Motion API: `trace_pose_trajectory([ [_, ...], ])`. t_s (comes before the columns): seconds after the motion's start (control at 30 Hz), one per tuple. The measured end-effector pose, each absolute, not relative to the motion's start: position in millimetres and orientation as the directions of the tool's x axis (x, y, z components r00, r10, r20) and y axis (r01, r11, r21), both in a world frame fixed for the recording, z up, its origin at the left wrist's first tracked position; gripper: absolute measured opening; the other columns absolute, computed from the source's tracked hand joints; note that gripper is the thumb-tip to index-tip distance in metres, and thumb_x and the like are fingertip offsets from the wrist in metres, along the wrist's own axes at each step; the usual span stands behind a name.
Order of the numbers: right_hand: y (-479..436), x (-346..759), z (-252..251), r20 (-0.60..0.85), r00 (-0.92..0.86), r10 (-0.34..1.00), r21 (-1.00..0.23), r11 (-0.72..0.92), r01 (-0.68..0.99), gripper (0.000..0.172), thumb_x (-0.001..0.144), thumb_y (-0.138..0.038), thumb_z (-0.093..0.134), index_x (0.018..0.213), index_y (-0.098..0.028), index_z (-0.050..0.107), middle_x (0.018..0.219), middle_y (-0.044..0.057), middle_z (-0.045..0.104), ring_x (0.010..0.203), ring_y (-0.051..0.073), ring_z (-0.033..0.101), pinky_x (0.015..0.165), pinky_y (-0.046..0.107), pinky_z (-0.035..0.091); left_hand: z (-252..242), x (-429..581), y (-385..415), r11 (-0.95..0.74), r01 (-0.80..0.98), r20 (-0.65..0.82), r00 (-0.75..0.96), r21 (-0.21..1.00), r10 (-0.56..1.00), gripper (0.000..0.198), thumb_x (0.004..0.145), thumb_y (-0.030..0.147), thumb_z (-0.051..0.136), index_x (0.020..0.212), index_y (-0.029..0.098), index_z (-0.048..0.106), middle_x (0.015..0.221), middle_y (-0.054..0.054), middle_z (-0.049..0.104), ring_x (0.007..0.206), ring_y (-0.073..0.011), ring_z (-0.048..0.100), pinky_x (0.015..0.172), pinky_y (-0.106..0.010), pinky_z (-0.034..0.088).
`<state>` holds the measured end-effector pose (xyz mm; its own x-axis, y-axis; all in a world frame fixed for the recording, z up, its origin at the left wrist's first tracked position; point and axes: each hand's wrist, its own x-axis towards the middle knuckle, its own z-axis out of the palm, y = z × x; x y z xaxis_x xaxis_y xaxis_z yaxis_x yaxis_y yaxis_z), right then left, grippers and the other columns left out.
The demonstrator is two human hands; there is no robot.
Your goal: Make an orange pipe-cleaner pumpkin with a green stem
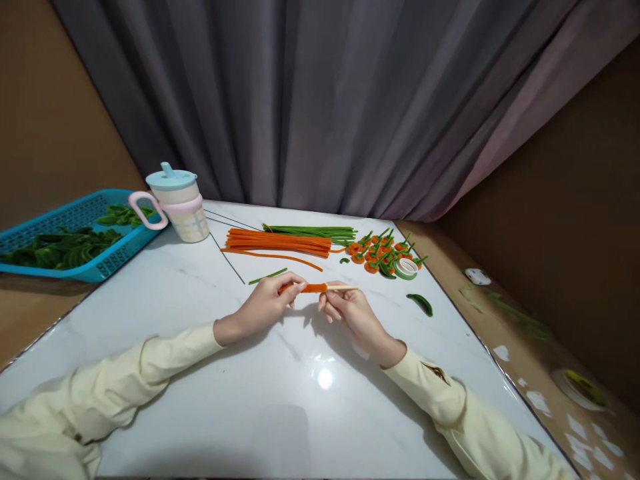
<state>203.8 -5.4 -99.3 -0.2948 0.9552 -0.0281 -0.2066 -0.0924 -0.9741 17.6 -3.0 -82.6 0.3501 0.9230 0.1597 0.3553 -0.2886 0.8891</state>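
Observation:
Over the middle of the white table, my left hand (273, 300) pinches an orange pipe cleaner (315, 288) that is coiled around a thin wooden stick (344, 287). The fingers of my right hand (353, 313) are closed on the bare end of that stick. Just behind my left hand lies a short green pipe cleaner (260, 277). Farther back is a bundle of orange pipe cleaners (280, 241), with one loose orange strand (273, 255) in front. Green pipe cleaners (320, 233) lie behind that bundle.
Several small orange pieces with green stems (375, 253) stand at the back right beside a tape roll (406, 268). A curved green piece (420, 304) lies nearer. At left are a lidded cup (187, 217) and a blue basket (107, 267) holding green pieces. Paper scraps (539, 403) lie beyond the right edge.

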Motion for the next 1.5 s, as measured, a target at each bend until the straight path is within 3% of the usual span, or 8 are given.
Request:
trace_pose_trajectory([
  [0.2,-9,204,-98,-0.153,-0.394,0.906,-0.919,-0.277,-0.279,0.028,0.072,-0.038,0.072,0.067,-0.012,0.064,0.052,-0.003,0.044,0.051,0.008,0.038,0.053,0.023,0.036,-100,15,-1,-0.809,0.460,0.670,0.474,0.365,0.572,0.021,0.093,0.014,0.040,0.097,0.013,0.060,0.090,-0.008,0.069,0.078,-0.0163,0.062,0.072,-0.028,0.050],
  [0.53,-8,205,-107,0.009,-0.290,0.957,-0.975,0.072,0.209,0.020,0.087,-0.032,0.052,0.077,-0.015,0.056,0.066,0.003,0.061,0.046,0.009,0.043,0.049,0.025,0.036,-99,9,-7,-0.782,0.570,0.543,0.752,-0.251,0.374,0.034,0.084,-0.001,0.031,0.107,0.005,0.057,0.065,-0.006,0.054,0.060,-0.0201,0.051,0.053,-0.031,0.044],
  [0.67,-12,210,-117,0.406,-0.470,0.784,-0.369,0.611,0.700,0.024,0.091,-0.011,0.033,0.087,-0.013,0.057,0.069,0.007,0.059,0.061,0.018,0.051,0.057,0.030,0.038,-92,12,-16,-0.789,0.585,0.484,0.754,-0.187,0.444,0.035,0.082,-0.002,0.031,0.104,0.006,0.056,0.066,-0.007,0.054,0.062,-0.0206,0.050,0.054,-0.031,0.044],
  [0.77,-14,212,-114,0.444,-0.684,0.578,0.159,0.701,0.695,0.029,0.091,-0.004,0.030,0.094,-0.010,0.058,0.074,0.010,0.058,0.067,0.021,0.050,0.059,0.033,0.038,-82,12,-18,-0.788,0.615,0.398,0.724,-0.006,0.563,0.028,0.085,0.003,0.034,0.093,0.011,0.059,0.066,-0.006,0.055,0.062,-0.0197,0.051,0.056,-0.030,0.044],
  [0.87,-12,215,-100,0.401,-0.804,0.439,0.311,0.760,0.571,0.027,0.093,-0.006,0.032,0.092,-0.011,0.059,0.073,0.009,0.057,0.066,0.020,0.048,0.058,0.032,0.036,-68,8,-13,-0.776,0.594,0.331,0.703,0.213,0.629,0.027,0.089,0.011,0.037,0.078,0.013,0.062,0.064,-0.005,0.058,0.060,-0.0173,0.052,0.056,-0.027,0.041],
  [1.17,-3,229,-65,0.291,-0.713,0.638,-0.747,0.617,0.248,0.024,0.093,-0.026,0.043,0.080,-0.019,0.062,0.070,0.003,0.063,0.061,0.013,0.055,0.057,0.025,0.041,-49,-6,16,-0.125,0.252,-0.104,0.730,0.960,0.675,0.027,0.084,0.035,0.055,0.075,0.014,0.067,0.053,0.002,0.049,0.050,-0.0097,0.041,0.051,-0.023,0.033],
  [1.3,-1,225,-74,0.288,-0.423,0.859,-0.904,0.390,0.176,0.023,0.086,-0.039,0.056,0.076,-0.019,0.061,0.061,0.001,0.060,0.056,0.014,0.052,0.053,0.027,0.039,-71,10,10,0.442,-0.180,-0.212,0.682,0.879,0.700,0.016,0.077,0.024,0.061,0.065,0.015,0.054,0.049,0.009,0.023,0.045,-0.0061,0.021,0.053,-0.023,0.037],
  [1.5,0,216,-96,0.310,-0.216,0.926,-0.947,0.322,0.021,0.032,0.086,-0.048,0.056,0.099,-0.019,0.061,0.056,-0.002,0.052,0.056,0.016,0.056,0.057,0.030,0.043,-84,25,0,0.520,-0.369,-0.247,0.580,0.770,0.776,0.018,0.083,0.017,0.053,0.068,0.017,0.043,0.056,0.009,0.018,0.047,-0.0062,0.019,0.054,-0.019,0.036],
])
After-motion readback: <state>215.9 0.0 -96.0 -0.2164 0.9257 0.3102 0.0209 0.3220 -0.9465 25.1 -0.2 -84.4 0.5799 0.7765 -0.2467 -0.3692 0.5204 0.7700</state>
